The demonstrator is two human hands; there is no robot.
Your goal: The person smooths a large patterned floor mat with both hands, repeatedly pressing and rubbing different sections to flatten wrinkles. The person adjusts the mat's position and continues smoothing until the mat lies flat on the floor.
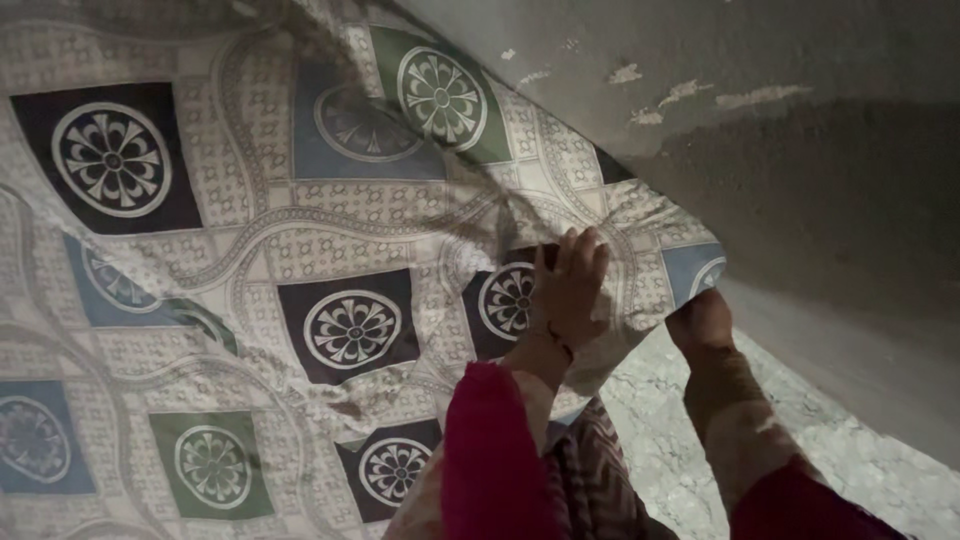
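Patterned bedsheet (300,260) spread over most of the bed; corner by the wall (780,180) unfinished. Left hand (568,290) flat, fingers extended on sheet. Right hand (700,325) curled under the sheet's edge.

Bedsheet (300,250) left, wall (800,180) right, hands (570,285) at sheet corner between.

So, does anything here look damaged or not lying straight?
Yes. The wall has patches of flaked paint near its top. The patterned sheet lies wrinkled, with a crease running toward the left hand, which presses flat on it. The right hand is at the sheet's corner beside the wall.
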